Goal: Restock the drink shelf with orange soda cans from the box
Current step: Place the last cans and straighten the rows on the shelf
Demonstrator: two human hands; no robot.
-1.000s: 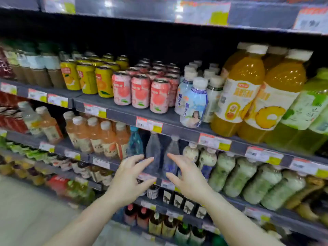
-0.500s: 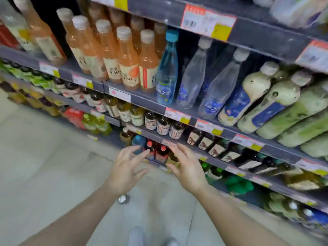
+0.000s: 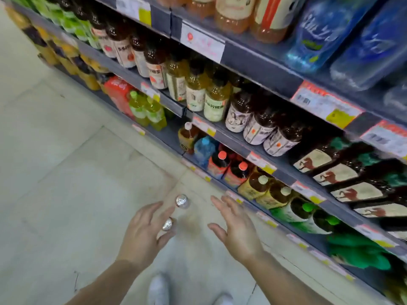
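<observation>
Two round silver can tops stand on the pale floor below me, one (image 3: 181, 200) between my hands and one (image 3: 167, 224) partly behind my left fingers. Blur hides the colour of the cans' sides. My left hand (image 3: 143, 235) hovers over them, fingers spread and holding nothing. My right hand (image 3: 239, 227) is open too, palm turned inward, just right of the cans. No box shows in this view.
The drink shelf's (image 3: 259, 69) lower tiers run diagonally from upper left to lower right, packed with brown tea bottles (image 3: 257, 126), green-capped bottles (image 3: 308, 212) and yellow ones (image 3: 262, 190). The tiled floor (image 3: 66, 172) lies to the left. My white shoes (image 3: 158, 289) are at the bottom edge.
The view has swung down from the upper can shelves to the lowest tiers and the floor. Both hands have dropped with it, still open, and now hover over the two cans.
</observation>
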